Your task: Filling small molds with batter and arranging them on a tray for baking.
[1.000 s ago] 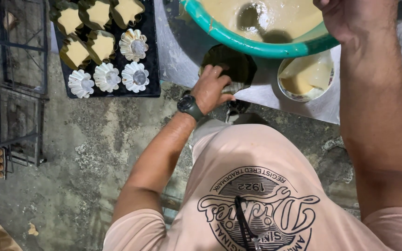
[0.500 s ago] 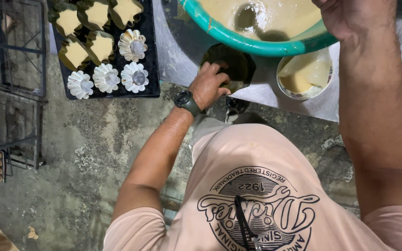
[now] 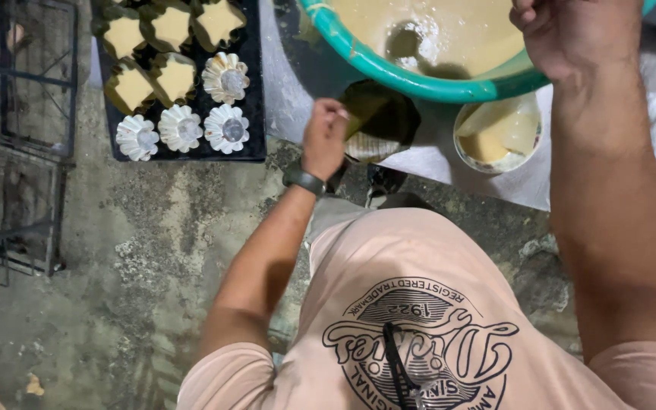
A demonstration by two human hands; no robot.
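We pinch a banana-leaf-lined mould point(image 3: 380, 121) with our left hand point(image 3: 324, 137), just below the green batter basin point(image 3: 419, 80). Our right hand point(image 3: 575, 34) closes loosely over the basin rim; its contents are hidden.

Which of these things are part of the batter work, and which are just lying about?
In use: left hand, right hand, green basin, small cup, moulds, black tray.
Lying about: wire racks, concrete floor.

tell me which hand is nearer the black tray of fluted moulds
Left. The left hand is just right of the black tray; the right hand is far off, over the green basin.
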